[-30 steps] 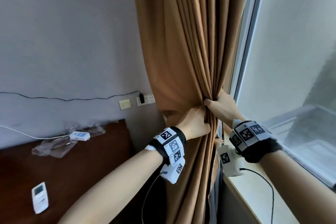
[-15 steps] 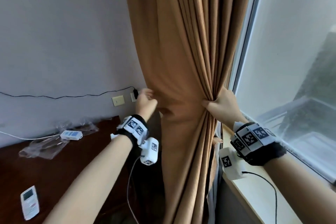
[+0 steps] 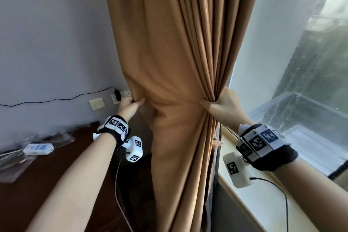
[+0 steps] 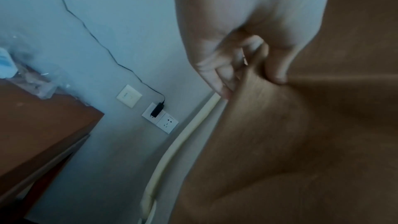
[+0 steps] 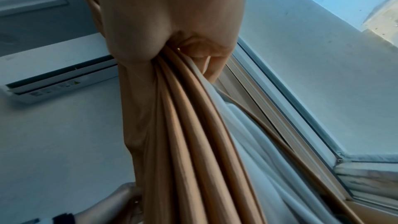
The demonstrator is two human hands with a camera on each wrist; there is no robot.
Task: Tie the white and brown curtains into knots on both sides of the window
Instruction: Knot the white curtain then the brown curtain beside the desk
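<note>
By the window, R hand [image 3: 224, 107] fists bunched brown curtain [image 3: 178, 52]; L hand [image 3: 130, 105] pinches its edge

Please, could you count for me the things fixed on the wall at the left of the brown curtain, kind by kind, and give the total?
Blank cream switch plate: 1
White socket plates: 2, side by side; in the head view the left hand hides part of them
Black plug adapter in the left socket, its cable running along the wall: 1
Total: 4
</note>
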